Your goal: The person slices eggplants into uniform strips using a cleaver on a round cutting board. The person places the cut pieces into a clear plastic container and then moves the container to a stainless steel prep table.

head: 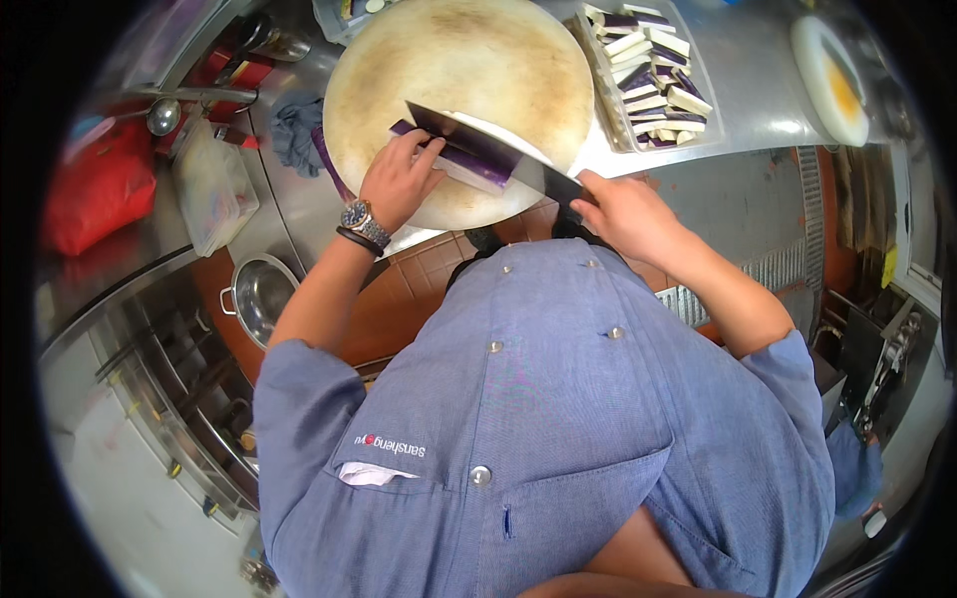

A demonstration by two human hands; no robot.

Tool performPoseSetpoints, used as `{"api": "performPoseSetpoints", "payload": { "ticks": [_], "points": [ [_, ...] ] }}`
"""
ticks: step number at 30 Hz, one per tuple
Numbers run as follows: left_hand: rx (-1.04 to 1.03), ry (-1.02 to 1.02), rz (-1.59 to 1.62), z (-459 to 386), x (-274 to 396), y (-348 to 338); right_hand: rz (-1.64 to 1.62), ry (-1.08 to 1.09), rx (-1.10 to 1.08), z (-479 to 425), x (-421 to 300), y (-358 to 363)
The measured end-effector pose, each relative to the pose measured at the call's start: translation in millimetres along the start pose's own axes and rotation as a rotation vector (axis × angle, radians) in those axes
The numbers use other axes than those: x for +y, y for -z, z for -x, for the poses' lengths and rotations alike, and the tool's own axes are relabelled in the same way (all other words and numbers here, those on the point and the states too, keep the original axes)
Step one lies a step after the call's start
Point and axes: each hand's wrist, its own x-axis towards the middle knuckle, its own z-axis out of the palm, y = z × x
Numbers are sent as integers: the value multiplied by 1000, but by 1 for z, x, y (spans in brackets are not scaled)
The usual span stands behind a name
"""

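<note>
On the round cutting board (456, 63), my left hand (404, 176) presses its fingers on a length of purple eggplant (478, 167) whose pale cut face shows. My right hand (628, 213) grips the dark handle of a cleaver (529, 176). Its broad blade slants across the board just beyond my left fingertips, along the far side of the eggplant. A pale cut piece (512, 137) shows partly behind the blade. To the right, a clear plastic container (609, 93) holds many purple-and-white eggplant sticks (658, 75). Another purple eggplant (327, 161) lies by the board's left edge.
A crumpled blue-grey cloth (295, 131) lies left of the board. Farther left are clear plastic bags (213, 187), a red bag (105, 190) and a ladle (163, 116). A metal basin (262, 299) sits lower left. A white oval object (826, 82) stands at right.
</note>
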Motion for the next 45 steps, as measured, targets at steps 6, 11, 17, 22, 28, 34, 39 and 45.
{"api": "performPoseSetpoints", "payload": {
  "ticks": [6, 11, 17, 22, 28, 34, 39, 45],
  "points": [
    [459, 238, 159, 20, 10, -44, 5, -40, 2, 1, -21, 0],
    [496, 179, 90, 16, 4, -55, 23, 14, 15, 19, -47, 17],
    [508, 147, 77, 16, 6, -56, 47, 0, -124, 20, -65, 24],
    [494, 146, 68, 14, 5, -56, 16, -6, -99, 6, -65, 9],
    [487, 150, 47, 19, 5, -55, -51, 114, 13, -77, -72, -44],
    [391, 159, -10, 5, 11, -31, -352, 64, 24, -67, -22, 6],
    [85, -1, -61, -27, 21, 3, -1035, -374, -70, -28, 63, 15],
    [-256, 97, 176, -35, -17, 32, -1144, -426, -119, 18, 154, -30]
  ]
}}
